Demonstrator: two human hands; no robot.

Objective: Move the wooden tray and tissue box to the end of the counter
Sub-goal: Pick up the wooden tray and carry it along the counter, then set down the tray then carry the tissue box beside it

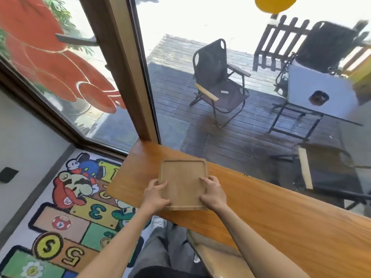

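A square wooden tray (181, 178) with rounded corners lies flat on the orange-brown wooden counter (261, 203), near its left end. My left hand (155, 195) grips the tray's near left edge, thumb over the rim. My right hand (212, 192) holds the near right edge, fingers curled onto the rim. The tray is empty. No tissue box is in view.
The counter runs along a large window; its left end (124, 171) stops by a brown window post (128, 77). A cartoon rug (66, 213) covers the floor to the left. A stool seat (216, 255) sits under the counter. Folding chairs and a table stand outside.
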